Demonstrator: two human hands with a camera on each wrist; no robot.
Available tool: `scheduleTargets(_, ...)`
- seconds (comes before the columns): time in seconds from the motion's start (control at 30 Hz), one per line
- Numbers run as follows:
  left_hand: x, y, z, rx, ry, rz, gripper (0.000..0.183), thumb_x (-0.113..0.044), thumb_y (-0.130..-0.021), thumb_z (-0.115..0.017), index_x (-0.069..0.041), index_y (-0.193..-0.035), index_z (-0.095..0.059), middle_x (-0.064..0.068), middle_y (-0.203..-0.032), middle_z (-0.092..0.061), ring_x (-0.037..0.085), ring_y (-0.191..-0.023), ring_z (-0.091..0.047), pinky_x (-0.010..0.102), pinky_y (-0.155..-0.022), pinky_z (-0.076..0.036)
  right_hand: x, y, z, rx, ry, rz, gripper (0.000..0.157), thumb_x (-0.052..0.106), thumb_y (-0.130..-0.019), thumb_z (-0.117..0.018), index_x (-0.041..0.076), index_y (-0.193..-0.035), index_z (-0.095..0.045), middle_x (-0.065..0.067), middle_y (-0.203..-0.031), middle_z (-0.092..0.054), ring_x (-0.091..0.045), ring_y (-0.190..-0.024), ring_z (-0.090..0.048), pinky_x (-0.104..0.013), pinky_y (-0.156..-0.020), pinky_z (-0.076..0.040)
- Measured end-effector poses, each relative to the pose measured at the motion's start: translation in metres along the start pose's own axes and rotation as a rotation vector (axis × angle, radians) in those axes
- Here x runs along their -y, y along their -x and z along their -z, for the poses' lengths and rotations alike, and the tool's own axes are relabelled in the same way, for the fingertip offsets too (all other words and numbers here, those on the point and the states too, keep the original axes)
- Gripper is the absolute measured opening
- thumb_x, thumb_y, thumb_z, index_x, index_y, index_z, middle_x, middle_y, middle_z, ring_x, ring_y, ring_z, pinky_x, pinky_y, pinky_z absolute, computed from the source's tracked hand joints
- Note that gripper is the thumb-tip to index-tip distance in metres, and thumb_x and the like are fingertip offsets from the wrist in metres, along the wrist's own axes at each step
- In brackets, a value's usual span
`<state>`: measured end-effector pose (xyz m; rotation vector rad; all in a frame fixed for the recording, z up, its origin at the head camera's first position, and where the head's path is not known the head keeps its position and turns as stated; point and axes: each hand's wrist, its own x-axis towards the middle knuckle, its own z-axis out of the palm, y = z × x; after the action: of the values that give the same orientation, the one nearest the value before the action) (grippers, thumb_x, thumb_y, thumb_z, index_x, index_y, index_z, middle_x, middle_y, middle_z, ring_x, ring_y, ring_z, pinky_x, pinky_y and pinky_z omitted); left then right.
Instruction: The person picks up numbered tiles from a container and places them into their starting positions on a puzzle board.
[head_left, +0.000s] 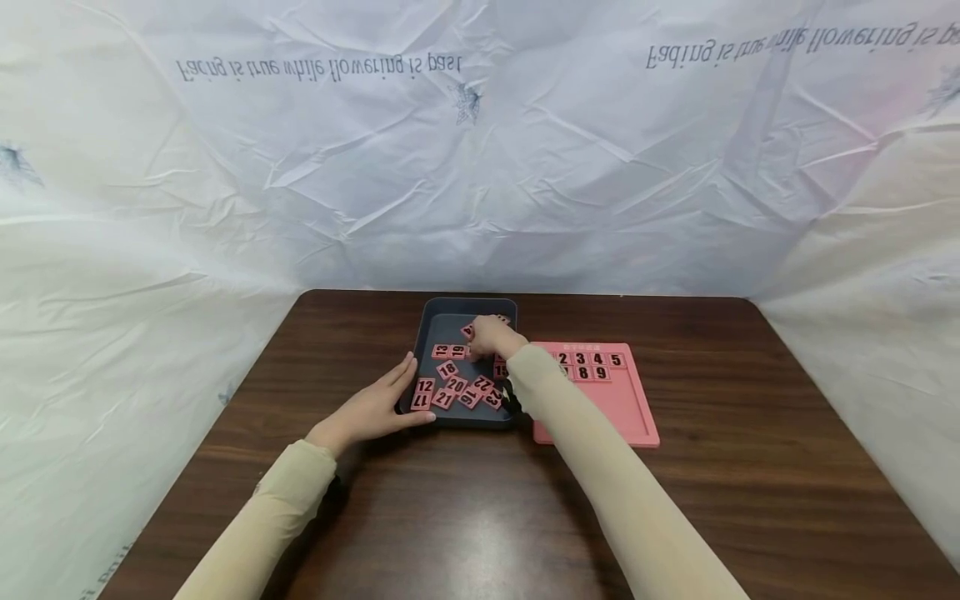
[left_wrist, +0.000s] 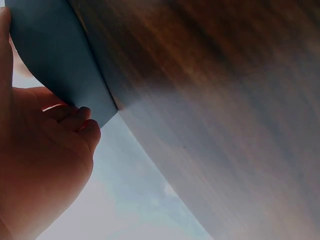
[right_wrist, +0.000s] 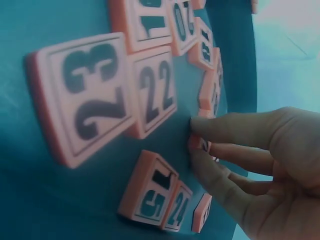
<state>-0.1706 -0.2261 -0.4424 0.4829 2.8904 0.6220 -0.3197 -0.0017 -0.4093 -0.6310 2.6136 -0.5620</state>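
My left hand [head_left: 371, 410] holds the front-left corner of a dark blue-grey tray [head_left: 461, 423], thumb at the near rim and fingers along the left wall. In the left wrist view, bent fingertips [left_wrist: 82, 120] touch the tray's outer side. Over the back half of the tray, my right hand [head_left: 492, 336] pinches a small pink number tile [right_wrist: 201, 143] between thumb and forefinger; its number is mostly covered. Around it lie several loose tiles, among them a 23 tile [right_wrist: 82, 97], a 22 tile [right_wrist: 154, 92] and a 15 tile [right_wrist: 150, 190].
Right of the tray is a pink board [head_left: 592, 412] with number tiles along its top rows, 2 to 5 and 8, 9 readable. My right sleeve [head_left: 577, 417] crosses its left side. Behind the brown table [head_left: 750, 433] hangs a white printed sheet [head_left: 480, 192].
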Motion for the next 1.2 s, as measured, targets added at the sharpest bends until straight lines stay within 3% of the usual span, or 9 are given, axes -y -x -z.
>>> scheduleTargets(0.17, -0.001, 0.000, 0.001, 0.001, -0.002, -0.002, 0.114, -0.079, -0.083, -0.058, -0.011, -0.163, -0.013, 0.007, -0.169, -0.006, 0.034, -0.150, -0.025, 0.054, -0.113, -0.034, -0.001, 0.004, 0.000, -0.019, -0.025, 0.027, 0.023, 0.004, -0.094, -0.069, 0.005, -0.071, -0.064, -0.001, -0.056, -0.046, -0.013, -0.052, -0.039, -0.029, -0.056, -0.037)
scheduleTargets(0.27, 0.000, 0.001, 0.000, 0.004, 0.001, 0.001, 0.114, -0.079, -0.083, -0.058, -0.011, -0.163, -0.013, 0.007, -0.169, -0.006, 0.034, -0.150, -0.025, 0.054, -0.114, -0.033, -0.001, 0.009, 0.002, -0.039, -0.022, 0.043, 0.007, 0.006, -0.094, -0.070, 0.002, -0.090, -0.074, -0.004, -0.072, -0.061, -0.015, -0.062, -0.049, -0.029, -0.061, -0.042)
scheduleTargets(0.4, 0.000, 0.001, 0.000, 0.006, 0.006, 0.006, 0.115, -0.079, -0.083, -0.059, -0.011, -0.163, -0.013, 0.007, -0.169, -0.006, 0.034, -0.150, -0.025, 0.054, -0.114, -0.033, 0.000, 0.019, 0.009, -0.082, -0.012, 0.074, 0.022, 0.009, -0.095, -0.068, 0.002, -0.115, -0.073, -0.013, -0.109, -0.070, -0.018, -0.080, -0.058, -0.031, -0.069, -0.046)
scheduleTargets(0.57, 0.000, 0.001, 0.000, 0.001, 0.008, 0.003, 0.115, -0.079, -0.083, -0.059, -0.011, -0.163, -0.013, 0.007, -0.169, -0.006, 0.035, -0.150, -0.026, 0.055, -0.113, -0.033, -0.001, 0.027, 0.021, -0.122, 0.000, 0.111, 0.034, 0.014, -0.096, -0.068, 0.002, -0.128, -0.068, -0.014, -0.126, -0.067, -0.025, -0.104, -0.065, -0.036, -0.084, -0.054)
scheduleTargets(0.7, 0.000, 0.000, 0.000, 0.000, 0.010, 0.000, 0.115, -0.079, -0.082, -0.059, -0.012, -0.163, -0.013, 0.007, -0.169, -0.006, 0.035, -0.150, -0.025, 0.056, -0.114, -0.033, -0.007, 0.035, 0.031, -0.149, 0.014, 0.138, 0.038, 0.016, -0.096, -0.069, 0.002, -0.131, -0.067, -0.014, -0.128, -0.065, -0.029, -0.115, -0.062, -0.041, -0.094, -0.053)
scheduleTargets(0.93, 0.002, 0.000, -0.001, -0.013, -0.001, -0.015, 0.114, -0.079, -0.082, -0.059, -0.012, -0.163, -0.014, 0.007, -0.169, -0.007, 0.035, -0.149, -0.026, 0.056, -0.113, -0.034, -0.025, 0.060, 0.046, -0.158, -0.011, 0.172, 0.040, 0.015, -0.095, -0.069, 0.001, -0.132, -0.065, -0.015, -0.129, -0.065, -0.030, -0.117, -0.061, -0.044, -0.096, -0.052)
scheduleTargets(1.2, 0.002, -0.001, -0.001, -0.015, 0.005, -0.013, 0.117, -0.080, -0.081, -0.060, -0.013, -0.164, -0.010, 0.007, -0.169, -0.008, 0.033, -0.150, -0.025, 0.054, -0.114, -0.032, -0.063, 0.093, 0.058, -0.181, -0.027, 0.165, 0.042, 0.014, -0.095, -0.069, -0.003, -0.133, -0.064, -0.019, -0.129, -0.065, -0.034, -0.117, -0.061, -0.049, -0.096, -0.051)
